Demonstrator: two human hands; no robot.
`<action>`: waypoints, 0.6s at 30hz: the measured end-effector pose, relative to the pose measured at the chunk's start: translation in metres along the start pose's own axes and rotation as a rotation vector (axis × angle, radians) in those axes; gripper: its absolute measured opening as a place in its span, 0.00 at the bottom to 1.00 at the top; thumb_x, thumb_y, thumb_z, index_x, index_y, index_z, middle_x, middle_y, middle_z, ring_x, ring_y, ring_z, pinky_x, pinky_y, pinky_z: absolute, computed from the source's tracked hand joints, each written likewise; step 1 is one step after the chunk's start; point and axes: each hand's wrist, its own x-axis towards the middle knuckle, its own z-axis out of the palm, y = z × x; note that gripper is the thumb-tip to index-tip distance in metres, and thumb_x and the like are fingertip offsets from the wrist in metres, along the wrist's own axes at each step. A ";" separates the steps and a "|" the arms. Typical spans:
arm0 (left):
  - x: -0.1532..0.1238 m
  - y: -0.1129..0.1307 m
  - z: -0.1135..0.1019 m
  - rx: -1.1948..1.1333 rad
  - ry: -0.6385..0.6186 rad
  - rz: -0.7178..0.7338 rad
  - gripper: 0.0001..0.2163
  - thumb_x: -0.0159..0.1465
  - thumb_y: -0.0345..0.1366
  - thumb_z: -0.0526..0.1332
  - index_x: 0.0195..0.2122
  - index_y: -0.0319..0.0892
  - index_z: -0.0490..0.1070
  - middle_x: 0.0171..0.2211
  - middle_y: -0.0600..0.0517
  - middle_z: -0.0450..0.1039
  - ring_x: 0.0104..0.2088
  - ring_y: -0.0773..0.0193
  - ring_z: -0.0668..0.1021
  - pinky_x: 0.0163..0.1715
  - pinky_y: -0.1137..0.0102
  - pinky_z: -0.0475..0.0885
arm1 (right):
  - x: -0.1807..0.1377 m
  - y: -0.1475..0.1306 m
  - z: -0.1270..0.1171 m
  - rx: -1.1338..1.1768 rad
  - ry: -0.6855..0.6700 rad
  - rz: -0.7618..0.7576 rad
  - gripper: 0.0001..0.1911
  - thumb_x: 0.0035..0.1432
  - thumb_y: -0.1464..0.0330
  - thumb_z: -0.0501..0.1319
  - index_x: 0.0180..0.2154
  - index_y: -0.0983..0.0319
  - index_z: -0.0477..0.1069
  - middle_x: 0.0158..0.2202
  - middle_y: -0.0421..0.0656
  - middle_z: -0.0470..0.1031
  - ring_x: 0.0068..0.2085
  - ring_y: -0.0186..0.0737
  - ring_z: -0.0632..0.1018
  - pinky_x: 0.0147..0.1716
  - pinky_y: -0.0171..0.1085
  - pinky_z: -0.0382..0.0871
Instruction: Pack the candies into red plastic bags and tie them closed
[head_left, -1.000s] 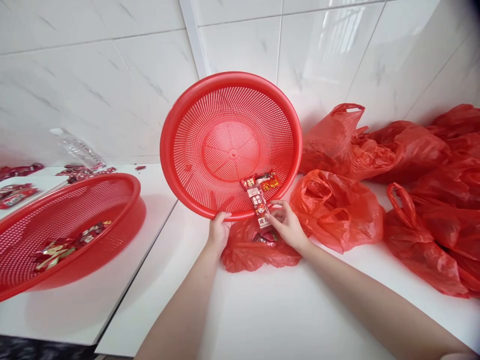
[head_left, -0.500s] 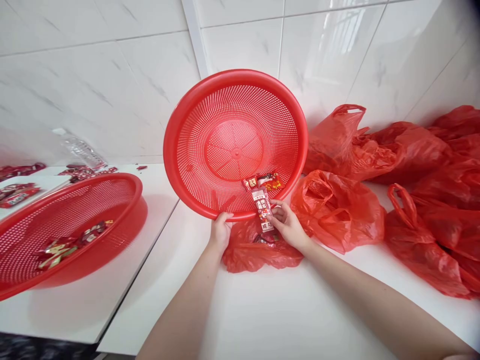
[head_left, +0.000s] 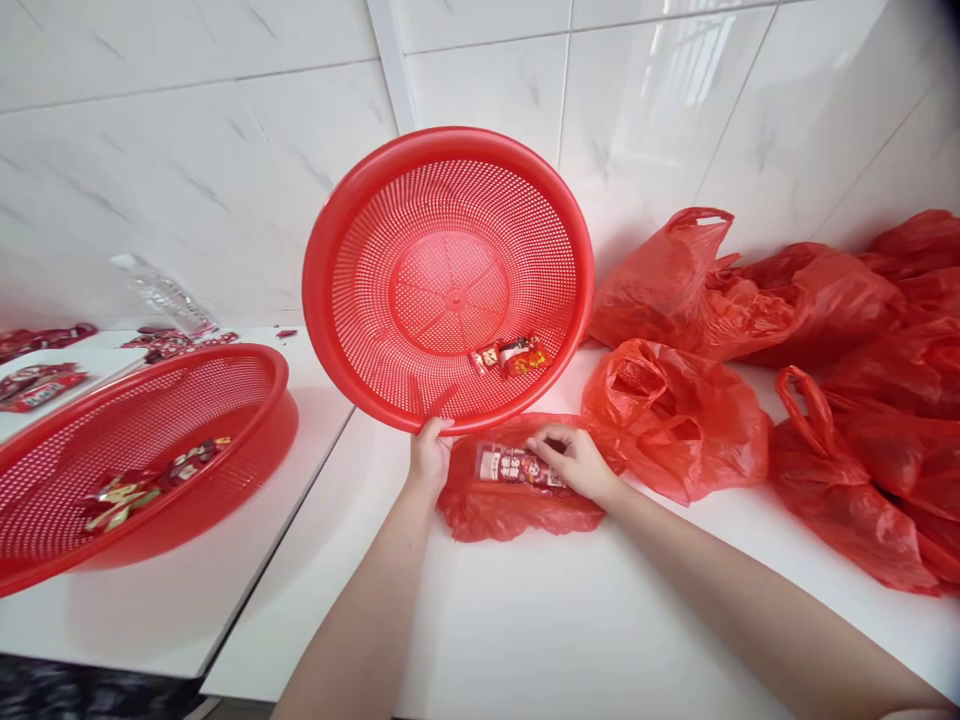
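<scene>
My left hand (head_left: 430,462) is closed on the lower rim of a red perforated plastic basket (head_left: 454,205), tilted so its inside faces me. Two small wrapped snacks (head_left: 523,356) lie low on the basket's inner wall at the right. Below the basket, my right hand (head_left: 576,462) pinches the right end of a long snack packet (head_left: 511,466) with white and dark red print. The packet lies level at a red plastic bag (head_left: 517,522) spread on the white table. What else the bag holds is hidden under packet and hand.
On the left stands another red basket (head_left: 259,372) with several wrapped snacks (head_left: 124,500) inside. Behind it are a clear plastic bottle (head_left: 169,300) and a white tray (head_left: 112,362) with packets. Several red plastic bags (head_left: 675,425) crowd the right side. A tiled wall (head_left: 480,85) closes the back.
My right hand has lowered the snack packet from the basket's rim to the bag, turning it from upright to level. The basket, held by my left hand, has shifted slightly left and up.
</scene>
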 end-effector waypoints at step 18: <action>-0.014 -0.013 0.006 0.027 -0.038 -0.124 0.11 0.45 0.31 0.62 0.31 0.40 0.75 0.31 0.50 0.79 0.39 0.53 0.79 0.44 0.60 0.72 | 0.082 -0.037 -0.021 -1.099 0.076 -0.024 0.30 0.52 0.61 0.67 0.54 0.66 0.67 0.49 0.59 0.73 0.53 0.59 0.69 0.52 0.54 0.61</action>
